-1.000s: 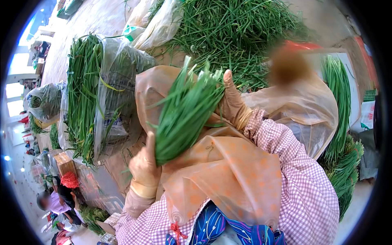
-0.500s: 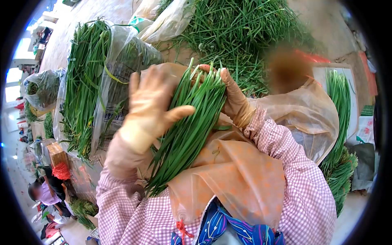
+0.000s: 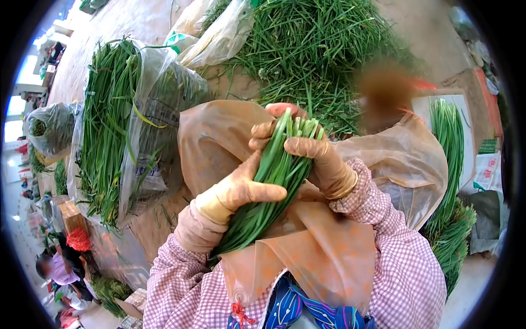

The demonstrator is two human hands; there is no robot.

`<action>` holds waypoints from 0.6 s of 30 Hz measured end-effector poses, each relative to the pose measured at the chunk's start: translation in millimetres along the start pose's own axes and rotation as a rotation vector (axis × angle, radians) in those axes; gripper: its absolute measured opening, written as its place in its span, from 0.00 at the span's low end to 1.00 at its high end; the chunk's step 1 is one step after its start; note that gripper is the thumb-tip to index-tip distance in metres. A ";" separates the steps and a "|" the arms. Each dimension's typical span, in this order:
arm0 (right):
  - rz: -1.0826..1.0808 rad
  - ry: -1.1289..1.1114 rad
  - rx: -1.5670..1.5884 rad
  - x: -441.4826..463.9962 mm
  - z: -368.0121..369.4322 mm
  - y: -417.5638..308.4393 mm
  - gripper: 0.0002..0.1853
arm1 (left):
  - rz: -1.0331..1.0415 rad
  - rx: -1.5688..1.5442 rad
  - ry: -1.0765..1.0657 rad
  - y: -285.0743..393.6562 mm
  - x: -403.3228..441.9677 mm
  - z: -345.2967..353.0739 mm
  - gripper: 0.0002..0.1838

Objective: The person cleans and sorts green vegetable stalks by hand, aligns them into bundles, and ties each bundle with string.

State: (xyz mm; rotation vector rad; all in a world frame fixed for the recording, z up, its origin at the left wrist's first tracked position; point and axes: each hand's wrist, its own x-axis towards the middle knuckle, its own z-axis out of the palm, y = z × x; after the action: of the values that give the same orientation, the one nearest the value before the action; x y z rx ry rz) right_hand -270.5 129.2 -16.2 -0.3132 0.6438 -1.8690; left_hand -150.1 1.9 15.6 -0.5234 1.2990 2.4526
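Observation:
A bunch of garlic chives (image 3: 277, 169) lies slanted over my lap, its pale cut ends up and its leaf tips down toward my body. My gloved left hand (image 3: 241, 187) is closed around the middle of the bunch, thumb across the front. Near the cut ends, my gloved right hand (image 3: 322, 156) grips it with the thumb in front and fingers behind. An orange-brown plastic apron (image 3: 307, 249) spreads beneath the chives.
A large loose heap of chives (image 3: 323, 44) lies ahead. To the left stands an open plastic bag (image 3: 159, 109) beside upright chives (image 3: 107, 126). More chives (image 3: 446, 148) rest on a white board at right. A person (image 3: 63, 268) is at far left.
My left hand has come right from the bunch's left side and closed around it. The leaves are now gathered more tightly, and the bunch sits slightly lower and further right.

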 end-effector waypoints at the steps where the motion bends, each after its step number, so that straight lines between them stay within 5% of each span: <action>1: 0.019 -0.059 -0.002 -1.0 -1.6 -0.9 0.32 | -0.048 0.025 -0.057 -1.6 1.5 -2.7 0.54; 4: 0.037 -0.105 -0.015 4.4 -14.8 -12.8 0.36 | -0.054 -0.009 -0.056 1.7 0.9 2.1 0.48; 8: 0.061 0.105 -0.379 11.3 -31.3 -40.3 0.24 | -0.088 -0.049 -0.072 4.4 0.0 1.9 0.39; 10: -0.152 0.141 -1.028 15.7 -46.7 -40.7 0.15 | -0.118 -0.037 -0.085 3.5 -0.4 -0.4 0.37; 13: -0.403 0.227 -1.102 14.4 -50.9 -66.8 0.12 | -0.159 -0.039 -0.044 3.4 -2.6 -1.3 0.35; 17: -0.536 0.430 -0.364 4.1 -110.2 -142.3 0.10 | -0.050 -0.149 -0.009 1.4 -10.8 2.6 0.33; 18: -0.544 0.516 -0.523 0.3 -93.1 -136.2 0.11 | -0.042 -0.191 -0.017 -1.0 -10.0 2.6 0.33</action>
State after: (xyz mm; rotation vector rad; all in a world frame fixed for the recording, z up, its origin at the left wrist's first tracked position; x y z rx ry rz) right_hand -422.9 192.2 -15.2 -0.3675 1.5320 -2.2976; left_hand -141.3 3.5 20.8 -0.5689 1.0416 2.5551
